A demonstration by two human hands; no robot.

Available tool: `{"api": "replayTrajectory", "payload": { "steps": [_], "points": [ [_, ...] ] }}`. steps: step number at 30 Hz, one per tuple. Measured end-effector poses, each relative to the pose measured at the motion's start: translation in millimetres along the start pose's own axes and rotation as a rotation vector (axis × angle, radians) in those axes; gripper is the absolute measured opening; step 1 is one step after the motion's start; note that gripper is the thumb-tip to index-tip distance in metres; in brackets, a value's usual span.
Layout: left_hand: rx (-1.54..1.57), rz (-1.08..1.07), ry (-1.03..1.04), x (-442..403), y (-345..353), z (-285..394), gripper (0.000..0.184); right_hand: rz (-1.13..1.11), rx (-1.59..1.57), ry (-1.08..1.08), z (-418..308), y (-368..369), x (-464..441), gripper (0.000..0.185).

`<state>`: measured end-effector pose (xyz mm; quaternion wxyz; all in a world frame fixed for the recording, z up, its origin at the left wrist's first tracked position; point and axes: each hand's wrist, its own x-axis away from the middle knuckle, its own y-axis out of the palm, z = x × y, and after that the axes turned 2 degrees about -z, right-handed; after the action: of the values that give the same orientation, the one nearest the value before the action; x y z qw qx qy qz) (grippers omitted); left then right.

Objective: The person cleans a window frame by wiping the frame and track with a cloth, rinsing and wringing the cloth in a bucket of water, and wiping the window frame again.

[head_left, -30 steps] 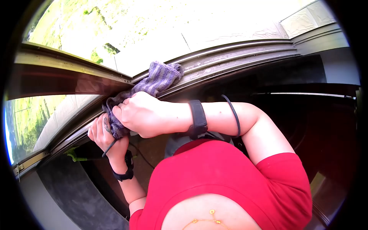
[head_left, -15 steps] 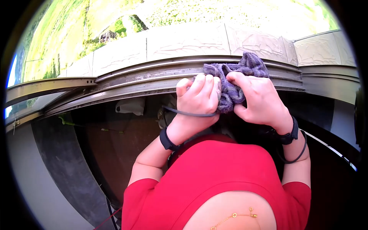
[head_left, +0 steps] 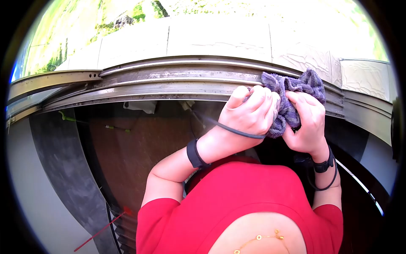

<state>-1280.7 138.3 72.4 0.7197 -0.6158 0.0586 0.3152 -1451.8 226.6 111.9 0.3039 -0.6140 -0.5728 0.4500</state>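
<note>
A bunched purple-grey cloth (head_left: 313, 84) lies across the right part of a metal window track (head_left: 182, 77). My left hand (head_left: 250, 113) is closed at the cloth's left side, its fingers curled over the edge of the track. On the right side, my right hand (head_left: 308, 120) pinches the cloth between thumb and fingers. Folds of the cloth hang down between both hands. Dark grime marks the grooves of the track left of my hands. The fingertips of my left hand are partly hidden.
Beyond the track runs a pale tiled ledge (head_left: 220, 40), with bright greenery outside. An opened window frame (head_left: 55, 80) stands at the left. Below are a brown surface (head_left: 122, 148), a white object (head_left: 141, 106) and a thin red stick (head_left: 99, 230).
Both hands and the cloth have moved to the right along the track. The view has shifted a little, and more of the track shows on the left.
</note>
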Motion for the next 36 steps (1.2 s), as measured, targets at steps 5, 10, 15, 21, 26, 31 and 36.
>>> {"api": "replayTrajectory", "payload": {
  "steps": [5, 10, 15, 21, 26, 31, 36],
  "points": [
    [0.025, 0.074, -0.011, 6.0, -0.4, -5.8, 0.025, 0.021, 0.035, 0.005, -6.0, 3.2, -1.1, 0.052],
    [-0.046, 0.002, 0.019, 15.9, -5.1, -17.7, 0.042, 0.003, 0.021, -0.017, -18.5, 6.4, -14.1, 0.051],
    [-0.082, 0.01, -0.112, 41.9, -38.9, -52.9, 0.036, -0.003, -0.092, -0.048, -52.8, 36.3, -50.2, 0.053],
    [-0.236, -0.046, -0.17, 87.4, -89.9, -119.1, 0.041, -0.02, -0.199, -0.226, -99.1, 78.6, -111.3, 0.031],
    [-0.481, 0.012, -0.251, 120.0, -121.0, -161.2, 0.038, 0.052, -0.36, -0.404, -138.7, 127.4, -157.6, 0.025],
    [-0.446, 0.043, -0.279, 110.9, -116.5, -148.8, 0.037, 0.076, -0.275, -0.415, -131.6, 132.6, -150.6, 0.025],
    [-0.251, 0.008, -0.204, 75.9, -91.0, -110.2, 0.035, 0.127, -0.086, -0.368, -102.2, 105.2, -112.0, 0.017]
  ]
}}
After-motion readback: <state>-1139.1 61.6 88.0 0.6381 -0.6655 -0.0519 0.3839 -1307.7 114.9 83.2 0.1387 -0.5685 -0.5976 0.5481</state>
